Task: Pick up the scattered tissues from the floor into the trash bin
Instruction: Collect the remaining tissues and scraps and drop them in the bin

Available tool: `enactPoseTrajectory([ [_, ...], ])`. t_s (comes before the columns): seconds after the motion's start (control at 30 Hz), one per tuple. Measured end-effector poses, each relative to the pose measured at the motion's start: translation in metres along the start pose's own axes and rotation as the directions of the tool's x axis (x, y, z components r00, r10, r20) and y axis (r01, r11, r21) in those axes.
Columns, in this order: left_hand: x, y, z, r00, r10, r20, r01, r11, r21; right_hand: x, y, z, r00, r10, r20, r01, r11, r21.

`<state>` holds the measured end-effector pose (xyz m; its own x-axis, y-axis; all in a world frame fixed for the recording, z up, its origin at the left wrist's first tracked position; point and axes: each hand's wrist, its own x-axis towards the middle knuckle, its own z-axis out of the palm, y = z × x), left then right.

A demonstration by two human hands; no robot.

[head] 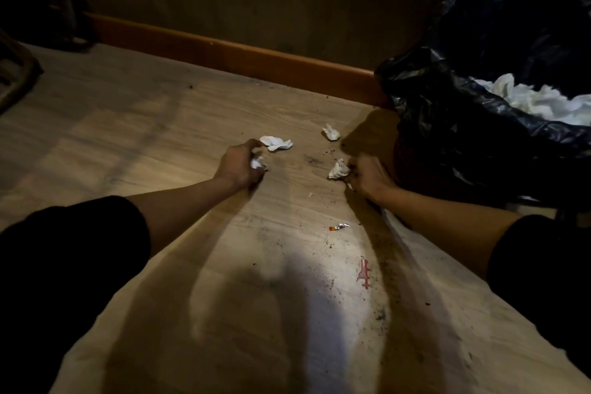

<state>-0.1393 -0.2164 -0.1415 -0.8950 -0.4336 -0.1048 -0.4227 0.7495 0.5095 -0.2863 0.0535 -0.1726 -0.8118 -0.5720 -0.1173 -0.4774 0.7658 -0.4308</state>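
Note:
My left hand [240,165] is low over the wooden floor, fingers curled around a crumpled white tissue [256,164]. A second crumpled tissue [276,142] lies just beyond its fingertips. My right hand [367,174] is closed at the edge of another white tissue [338,169], which still rests on the floor. A small tissue [331,132] lies farther back, near the bin. The trash bin [447,125] with its black bag stands at the right; white tissues [537,99] fill its inside.
A wooden baseboard [243,54] and dark wall run behind the tissues. A small red-and-silver scrap [339,227] and a pink smear [364,272] mark the floor near me, with dirt specks around. A dark furniture leg [19,73] stands at the far left.

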Motion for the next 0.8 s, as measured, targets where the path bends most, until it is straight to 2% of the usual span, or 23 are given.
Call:
enactPoseTrajectory([
  [0.07,0.014,0.019,0.006,0.997,0.059,0.053,-0.062,0.996,0.067,0.004,0.002,-0.001,1.0,0.017,0.002,-0.017,0.999,0.032],
  [0.23,0.035,0.032,0.02,0.983,0.049,0.176,-0.07,0.991,0.117,0.021,0.002,0.002,0.998,0.065,0.008,-0.066,0.996,0.054],
  [0.37,0.028,0.021,0.026,0.997,-0.003,0.072,-0.002,0.997,0.072,0.037,-0.008,0.002,1.0,0.017,-0.011,-0.016,0.999,0.037],
  [0.47,0.017,0.021,0.027,0.999,0.02,0.029,-0.021,1.0,0.01,0.054,-0.019,0.005,0.999,0.01,-0.033,-0.009,0.999,0.035],
  [0.67,0.007,0.013,0.033,0.998,-0.03,0.063,0.032,0.999,-0.034,0.075,-0.045,0.003,0.999,0.039,0.032,-0.041,0.996,0.078],
  [0.8,-0.005,0.012,0.029,0.997,-0.026,0.077,0.028,0.999,-0.028,0.066,-0.045,0.004,0.999,0.035,-0.011,-0.035,0.998,0.053],
])
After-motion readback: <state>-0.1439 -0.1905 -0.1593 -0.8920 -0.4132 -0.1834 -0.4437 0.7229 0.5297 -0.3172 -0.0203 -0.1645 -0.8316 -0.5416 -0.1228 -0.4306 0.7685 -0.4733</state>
